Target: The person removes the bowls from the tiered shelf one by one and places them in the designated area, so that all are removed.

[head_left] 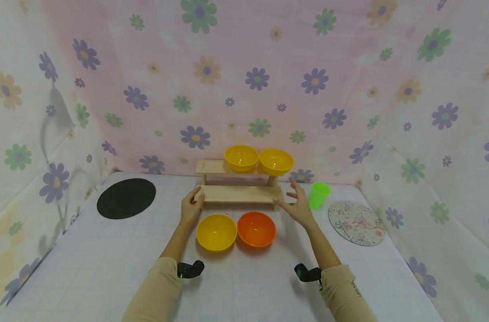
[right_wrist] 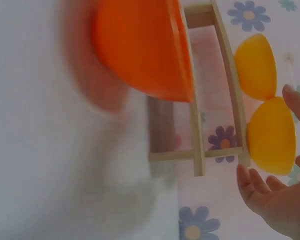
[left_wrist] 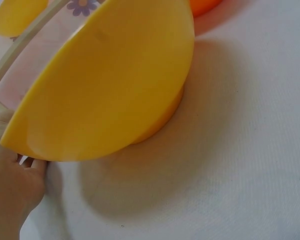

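A two-tier wooden shelf [head_left: 238, 193] stands in front of me. My left hand [head_left: 191, 208] grips the left end of its lower board. In the left wrist view a yellow bowl [left_wrist: 110, 80] hides most of that hand's fingers. At the shelf's right end is my right hand [head_left: 298, 208], fingers spread and holding nothing. Two yellow bowls, one left [head_left: 242, 158] and one right [head_left: 276, 162], sit side by side on the upper board. On the table before the shelf are another yellow bowl [head_left: 216, 232] and an orange bowl [head_left: 256, 229], both between my forearms.
A bright green cup [head_left: 318, 195] stands right of the shelf, beyond my right hand. Further right lies a round mat with a floral drawing [head_left: 357, 223]. A black round mat [head_left: 126, 198] lies on the left. Flower-printed cloth [head_left: 228, 89] walls the table's back and sides.
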A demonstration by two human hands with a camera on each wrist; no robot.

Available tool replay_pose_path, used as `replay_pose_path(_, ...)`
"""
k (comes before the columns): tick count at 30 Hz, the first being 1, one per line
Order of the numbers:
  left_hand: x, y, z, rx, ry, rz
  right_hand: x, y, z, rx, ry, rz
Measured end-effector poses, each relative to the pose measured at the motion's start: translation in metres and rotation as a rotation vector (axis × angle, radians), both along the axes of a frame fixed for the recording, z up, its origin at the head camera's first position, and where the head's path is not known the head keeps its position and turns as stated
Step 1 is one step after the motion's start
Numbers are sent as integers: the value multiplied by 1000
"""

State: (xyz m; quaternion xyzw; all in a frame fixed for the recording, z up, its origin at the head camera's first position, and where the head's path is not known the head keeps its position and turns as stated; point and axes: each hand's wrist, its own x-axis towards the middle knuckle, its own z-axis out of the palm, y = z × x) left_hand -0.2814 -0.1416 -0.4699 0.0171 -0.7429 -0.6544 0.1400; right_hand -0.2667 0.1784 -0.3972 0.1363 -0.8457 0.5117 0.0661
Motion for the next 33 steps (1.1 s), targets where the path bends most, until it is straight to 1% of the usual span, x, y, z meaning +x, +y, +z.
replay_pose_path(3, -11, -3, -15, 0, -2, 12, -17, 1, 9, -25, 87, -37)
replay_pose_path(5, -18, -5, -26, -3, 0, 17, -28, 3, 12, -27, 118, -40)
replay_pose_path(6, -19, -5, -26, -5, -2, 19, -34, 4, 12, -30, 129, -37)
replay_pose_path(7, -19, -5, -27, -5, -4, 22, -38, 3, 15, -46, 112, -30)
replay_pose_path(12, -20, -5, -27, -7, -16, 35, -72, 7, 2, -115, 48, 36)
replay_pose_path(15, -20, -5, -27, 1, -18, 31, -84, 7, -4, -120, 45, 56)
replay_pose_path(18, -19, -6, -27, 4, -12, 20, -89, 6, -5, -100, 39, 39)
replay_pose_path(21, -19, -6, -28, 4, -10, 22, -90, 5, -2, -94, -5, 12)
replay_pose_path(24, -20, -6, -28, 1, -15, 28, -91, 3, 2, -112, -55, -16)
replay_pose_path(27, -20, -6, -27, -4, -15, 23, -92, 2, 6, -133, -69, -34)
replay_pose_path(29, -17, -6, -23, 4, -16, 14, -92, 1, 7, -151, -57, -36)
replay_pose_path(33, -5, -3, -6, 24, -14, -6, -92, 1, 6, -181, -12, -27)
